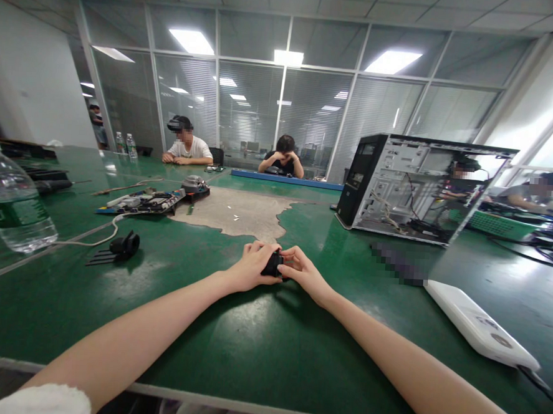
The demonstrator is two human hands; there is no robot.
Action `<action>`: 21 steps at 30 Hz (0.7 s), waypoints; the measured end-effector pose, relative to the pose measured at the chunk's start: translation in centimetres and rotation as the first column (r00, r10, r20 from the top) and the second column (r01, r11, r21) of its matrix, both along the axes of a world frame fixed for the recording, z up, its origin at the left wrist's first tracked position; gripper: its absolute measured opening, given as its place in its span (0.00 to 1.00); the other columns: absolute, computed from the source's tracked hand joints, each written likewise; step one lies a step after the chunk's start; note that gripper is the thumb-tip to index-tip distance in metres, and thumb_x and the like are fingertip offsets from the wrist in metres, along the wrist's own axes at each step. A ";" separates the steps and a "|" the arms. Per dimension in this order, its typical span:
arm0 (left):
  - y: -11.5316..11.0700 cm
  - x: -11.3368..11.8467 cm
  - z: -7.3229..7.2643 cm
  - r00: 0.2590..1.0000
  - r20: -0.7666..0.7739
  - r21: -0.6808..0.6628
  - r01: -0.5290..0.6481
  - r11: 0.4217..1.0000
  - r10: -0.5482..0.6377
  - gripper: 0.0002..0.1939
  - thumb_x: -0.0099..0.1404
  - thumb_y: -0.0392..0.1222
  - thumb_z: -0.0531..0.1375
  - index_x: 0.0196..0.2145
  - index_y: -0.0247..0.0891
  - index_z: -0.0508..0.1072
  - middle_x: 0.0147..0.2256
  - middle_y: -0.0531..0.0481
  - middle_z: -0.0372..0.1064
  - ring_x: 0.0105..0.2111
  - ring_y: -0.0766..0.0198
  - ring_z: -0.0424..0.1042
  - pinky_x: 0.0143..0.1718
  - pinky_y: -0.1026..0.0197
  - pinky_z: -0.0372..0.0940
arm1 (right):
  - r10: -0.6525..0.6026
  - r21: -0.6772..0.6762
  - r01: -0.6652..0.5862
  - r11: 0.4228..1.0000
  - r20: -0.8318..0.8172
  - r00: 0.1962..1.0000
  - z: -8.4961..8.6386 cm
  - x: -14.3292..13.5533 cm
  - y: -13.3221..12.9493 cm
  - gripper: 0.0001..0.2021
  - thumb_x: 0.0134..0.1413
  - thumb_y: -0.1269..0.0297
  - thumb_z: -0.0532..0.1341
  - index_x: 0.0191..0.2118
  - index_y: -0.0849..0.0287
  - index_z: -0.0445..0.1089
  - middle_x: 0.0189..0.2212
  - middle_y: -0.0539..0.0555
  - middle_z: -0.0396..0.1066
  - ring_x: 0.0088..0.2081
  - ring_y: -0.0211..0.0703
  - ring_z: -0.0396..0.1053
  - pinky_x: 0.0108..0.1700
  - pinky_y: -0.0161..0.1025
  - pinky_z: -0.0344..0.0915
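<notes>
Black part (271,265): held just above or on the green table (229,360), at 12 o'clock from the wearer; whether it touches the surface cannot be told. Left hand (254,267) grips it from the 9 o'clock side, fingers curled over; right hand (303,272) pinches it from 3 o'clock, thumb and fingertips closed on it.

Handling (judged): small, probably light; looks like stiff plastic, perhaps smooth enough to slip. Thin edges or tabs, if any, could snap; detail is hidden by the fingers. Best hold: left fingers around the thicker body, right fingertips near the edge, light pressure.

Around it, from the part: bracket (125,246) at 9 o'clock, board (150,201) at 10, PC case (363,181) at 2, white strip (478,322) between 3 and 4, well apart from both hands.
</notes>
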State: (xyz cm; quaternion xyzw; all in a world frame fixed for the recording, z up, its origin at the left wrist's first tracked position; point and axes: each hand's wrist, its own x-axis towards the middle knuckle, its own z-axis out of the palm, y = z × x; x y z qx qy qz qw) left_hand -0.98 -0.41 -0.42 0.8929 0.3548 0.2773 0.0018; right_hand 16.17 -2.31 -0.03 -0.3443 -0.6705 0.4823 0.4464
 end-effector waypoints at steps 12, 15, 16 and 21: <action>-0.4 0.0 0.2 1.000 -0.010 0.046 -0.025 0.999 0.025 0.34 0.50 0.56 0.58 0.50 0.41 0.51 0.48 0.46 0.57 0.46 0.51 0.51 0.45 0.51 0.46 | -0.039 -0.040 0.041 0.998 0.036 0.999 -0.2 0.1 0.3 0.14 0.44 0.59 0.60 0.37 0.57 0.59 0.35 0.51 0.63 0.33 0.36 0.65 0.34 0.37 0.63; -0.5 0.0 0.4 0.999 -0.012 0.048 -0.037 0.998 0.038 0.33 0.50 0.56 0.59 0.50 0.41 0.52 0.47 0.46 0.59 0.45 0.52 0.52 0.43 0.51 0.48 | 0.007 -0.010 -0.007 1.000 0.008 1.000 -0.1 0.1 0.2 0.15 0.41 0.62 0.62 0.36 0.57 0.59 0.34 0.49 0.63 0.34 0.36 0.65 0.36 0.37 0.63; -0.5 0.0 0.4 0.999 -0.011 0.042 -0.033 0.999 0.034 0.33 0.50 0.56 0.59 0.49 0.41 0.52 0.46 0.46 0.60 0.44 0.52 0.53 0.43 0.52 0.49 | 0.017 0.004 -0.017 1.000 -0.001 1.000 0.0 0.1 0.1 0.15 0.40 0.63 0.63 0.35 0.56 0.59 0.34 0.49 0.64 0.35 0.36 0.65 0.36 0.36 0.62; -0.3 -0.1 0.5 0.999 0.010 -0.003 0.047 0.999 -0.047 0.33 0.51 0.54 0.59 0.50 0.39 0.52 0.44 0.45 0.60 0.39 0.56 0.56 0.40 0.55 0.55 | 0.001 -0.013 -0.002 1.000 -0.001 1.000 0.2 0.1 -0.1 0.12 0.44 0.59 0.60 0.34 0.56 0.59 0.33 0.49 0.64 0.33 0.36 0.64 0.33 0.35 0.62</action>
